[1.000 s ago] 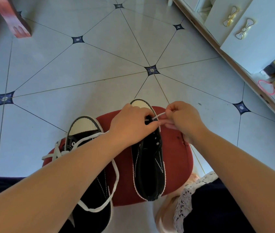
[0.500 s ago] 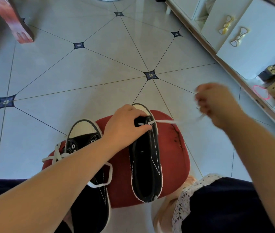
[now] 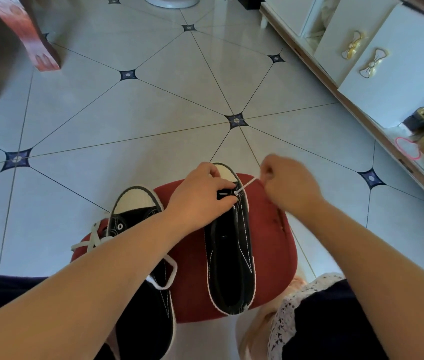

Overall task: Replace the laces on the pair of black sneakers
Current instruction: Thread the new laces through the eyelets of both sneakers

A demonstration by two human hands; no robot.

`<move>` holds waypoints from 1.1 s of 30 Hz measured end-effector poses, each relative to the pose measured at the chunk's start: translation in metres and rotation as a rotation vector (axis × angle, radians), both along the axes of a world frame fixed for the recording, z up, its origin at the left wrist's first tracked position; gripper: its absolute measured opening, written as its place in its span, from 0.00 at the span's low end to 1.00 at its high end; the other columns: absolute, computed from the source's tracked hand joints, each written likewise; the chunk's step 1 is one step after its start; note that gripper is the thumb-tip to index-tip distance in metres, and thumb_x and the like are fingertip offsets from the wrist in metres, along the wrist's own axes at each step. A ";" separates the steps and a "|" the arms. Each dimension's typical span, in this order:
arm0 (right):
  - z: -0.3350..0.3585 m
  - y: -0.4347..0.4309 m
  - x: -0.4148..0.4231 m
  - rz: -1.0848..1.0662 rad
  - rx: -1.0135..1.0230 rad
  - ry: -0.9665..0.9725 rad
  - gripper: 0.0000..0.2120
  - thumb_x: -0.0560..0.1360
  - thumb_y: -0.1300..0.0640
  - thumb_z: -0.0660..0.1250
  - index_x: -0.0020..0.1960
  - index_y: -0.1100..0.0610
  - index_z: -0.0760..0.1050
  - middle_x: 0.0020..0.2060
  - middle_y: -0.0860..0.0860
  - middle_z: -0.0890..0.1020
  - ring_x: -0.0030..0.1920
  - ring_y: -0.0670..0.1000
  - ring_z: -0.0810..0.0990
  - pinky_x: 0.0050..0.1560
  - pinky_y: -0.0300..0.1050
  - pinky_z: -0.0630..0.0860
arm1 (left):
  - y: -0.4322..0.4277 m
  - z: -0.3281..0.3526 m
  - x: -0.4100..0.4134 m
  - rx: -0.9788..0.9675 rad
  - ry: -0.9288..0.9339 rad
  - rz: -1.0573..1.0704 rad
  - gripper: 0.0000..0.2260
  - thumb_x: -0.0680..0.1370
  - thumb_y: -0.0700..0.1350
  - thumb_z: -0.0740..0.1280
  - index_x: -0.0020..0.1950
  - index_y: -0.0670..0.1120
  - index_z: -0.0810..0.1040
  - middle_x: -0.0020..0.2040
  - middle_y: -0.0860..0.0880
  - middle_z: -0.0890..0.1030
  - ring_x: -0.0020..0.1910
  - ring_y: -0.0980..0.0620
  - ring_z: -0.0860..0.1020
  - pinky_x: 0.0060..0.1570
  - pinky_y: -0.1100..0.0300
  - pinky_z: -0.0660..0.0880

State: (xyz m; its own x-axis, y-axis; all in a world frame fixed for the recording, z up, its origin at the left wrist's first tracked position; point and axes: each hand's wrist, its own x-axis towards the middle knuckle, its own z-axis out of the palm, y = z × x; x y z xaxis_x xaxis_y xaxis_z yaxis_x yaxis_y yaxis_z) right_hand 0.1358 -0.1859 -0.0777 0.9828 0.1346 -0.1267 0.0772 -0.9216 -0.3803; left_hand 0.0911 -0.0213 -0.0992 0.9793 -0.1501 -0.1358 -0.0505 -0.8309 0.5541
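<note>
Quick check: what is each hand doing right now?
Left hand: closed, holding the front of the unlaced sneaker.
Right hand: closed, pinching the white lace coming from an eyelet.

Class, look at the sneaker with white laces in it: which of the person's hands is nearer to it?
Left. The left hand holds the neighbouring sneaker at its toe end, just beside the laced sneaker; the right hand is beyond that shoe, pinching a lace.

right hand (image 3: 290, 185) back beside right sneaker (image 3: 231, 255), lace (image 3: 247, 183) span shorter
</note>
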 end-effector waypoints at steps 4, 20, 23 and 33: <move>0.034 -0.026 0.014 -0.267 0.357 -0.216 0.07 0.76 0.65 0.58 0.44 0.56 0.71 0.41 0.48 0.81 0.35 0.48 0.78 0.36 0.43 0.73 | 0.003 0.002 -0.001 -0.012 0.017 -0.003 0.18 0.76 0.55 0.62 0.65 0.55 0.73 0.60 0.54 0.66 0.57 0.55 0.70 0.52 0.63 0.68; 0.001 0.023 -0.012 0.074 0.019 0.227 0.13 0.75 0.51 0.63 0.47 0.61 0.78 0.37 0.52 0.78 0.38 0.50 0.74 0.34 0.40 0.67 | 0.000 -0.001 0.001 0.001 -0.022 0.002 0.18 0.76 0.53 0.64 0.66 0.54 0.73 0.60 0.52 0.67 0.54 0.54 0.70 0.52 0.62 0.70; 0.025 0.015 -0.003 -0.093 0.156 0.147 0.10 0.75 0.53 0.63 0.44 0.60 0.77 0.40 0.52 0.79 0.36 0.48 0.73 0.34 0.39 0.68 | 0.001 0.001 -0.001 0.007 -0.005 -0.004 0.18 0.77 0.51 0.63 0.66 0.55 0.72 0.61 0.52 0.66 0.53 0.55 0.70 0.50 0.63 0.68; 0.052 0.002 -0.006 -0.224 0.222 0.096 0.13 0.75 0.56 0.63 0.50 0.66 0.78 0.46 0.60 0.81 0.38 0.51 0.72 0.44 0.47 0.71 | 0.032 0.057 -0.003 -0.099 0.375 0.185 0.18 0.75 0.47 0.69 0.61 0.42 0.74 0.49 0.43 0.79 0.40 0.49 0.76 0.40 0.57 0.75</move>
